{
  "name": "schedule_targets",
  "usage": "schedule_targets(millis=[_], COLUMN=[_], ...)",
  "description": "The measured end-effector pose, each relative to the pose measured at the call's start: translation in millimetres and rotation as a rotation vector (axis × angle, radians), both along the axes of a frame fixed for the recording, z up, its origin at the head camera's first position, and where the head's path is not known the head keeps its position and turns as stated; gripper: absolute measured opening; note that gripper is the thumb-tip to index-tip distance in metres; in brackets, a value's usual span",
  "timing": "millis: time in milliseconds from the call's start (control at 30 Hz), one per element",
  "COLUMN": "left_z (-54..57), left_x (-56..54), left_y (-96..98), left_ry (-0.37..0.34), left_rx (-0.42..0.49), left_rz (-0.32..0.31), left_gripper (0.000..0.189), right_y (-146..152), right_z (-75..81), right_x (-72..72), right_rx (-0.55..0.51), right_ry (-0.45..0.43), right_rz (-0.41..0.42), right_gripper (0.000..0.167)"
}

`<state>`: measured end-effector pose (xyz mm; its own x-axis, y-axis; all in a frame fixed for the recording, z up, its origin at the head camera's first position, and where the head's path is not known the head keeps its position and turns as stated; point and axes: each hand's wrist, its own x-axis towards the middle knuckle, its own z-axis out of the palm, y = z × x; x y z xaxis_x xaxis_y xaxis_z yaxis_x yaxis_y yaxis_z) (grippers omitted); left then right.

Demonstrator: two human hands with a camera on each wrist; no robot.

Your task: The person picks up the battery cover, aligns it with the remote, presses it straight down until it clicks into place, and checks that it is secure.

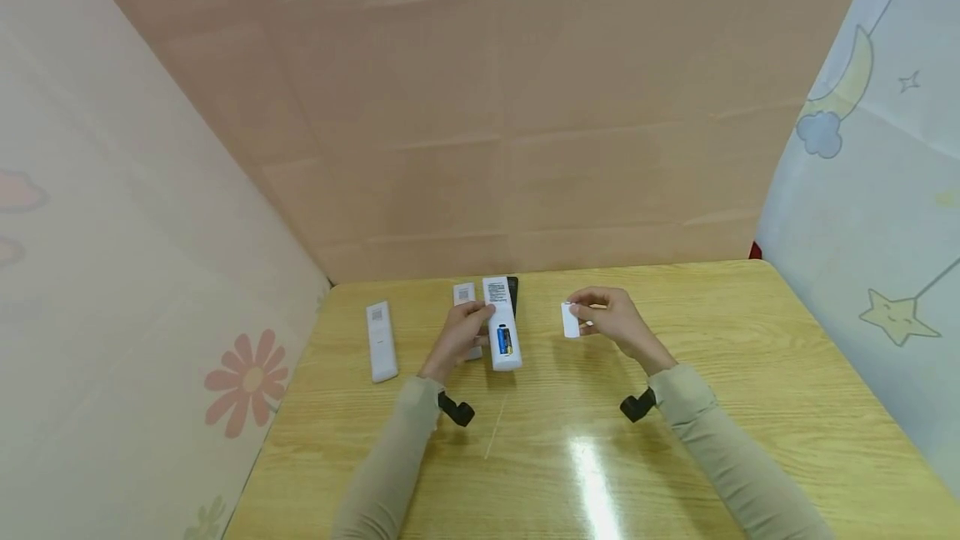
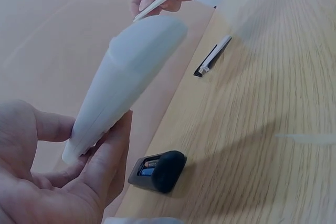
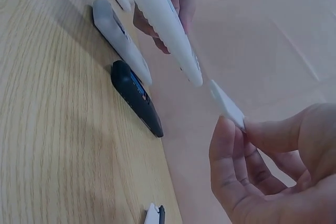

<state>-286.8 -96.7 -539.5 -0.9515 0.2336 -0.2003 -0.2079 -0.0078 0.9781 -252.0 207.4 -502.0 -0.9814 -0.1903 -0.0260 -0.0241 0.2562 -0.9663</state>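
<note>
Held above the table by my left hand is a white remote control, its back facing up. Its battery compartment is uncovered, and batteries with blue and dark wrapping lie inside. My left thumb and fingers grip the remote by its sides in the left wrist view. To the right, my right hand pinches a small white battery cover between thumb and fingers. The cover is apart from the remote, tilted near its end in the right wrist view.
A black remote with batteries showing lies on the wooden table. Next to it is another pale remote, partly behind my left hand in the head view. A white remote lies further left. Small black and white covers lie to the right.
</note>
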Motion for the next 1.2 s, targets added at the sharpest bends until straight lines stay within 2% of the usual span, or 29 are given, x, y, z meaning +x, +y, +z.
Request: schedule_targets(millis=[100, 267, 433, 567, 833, 1200], left_z=[0.2, 2.0, 4.2, 5.1, 2.6, 1.7], left_x=[0.5, 0.1, 0.4, 2.1, 3.8, 3.8], left_y=[3.9, 9.6, 13.4, 15.9, 19.7, 24.6], left_ry=[-0.002, 0.003, 0.001, 0.008, 0.021, -0.017], left_rx=[0.005, 0.009, 0.004, 0.008, 0.037, 0.058], left_rz=[-0.005, -0.022, -0.025, -0.030, -0.044, -0.037], left_gripper=[0.045, 0.046, 0.049, 0.048, 0.043, 0.042], right_y=[-1, -4, -4, -4, -7, -11], right_z=[1.1, 2.6, 4.4, 5.4, 7.9, 8.3], right_x=[-0.7, -1.7, -1.2, -0.6, 0.4, -2.0], right_rx=[-0.015, -0.069, -0.091, -0.097, -0.078, -0.062], right_ry=[-0.013, -0.020, -0.015, -0.015, 0.005, 0.021], right_rz=[-0.036, -0.141, -0.184, -0.195, -0.150, -0.147], right_gripper=[0.031, 0.030, 0.030, 0.030, 0.035, 0.032])
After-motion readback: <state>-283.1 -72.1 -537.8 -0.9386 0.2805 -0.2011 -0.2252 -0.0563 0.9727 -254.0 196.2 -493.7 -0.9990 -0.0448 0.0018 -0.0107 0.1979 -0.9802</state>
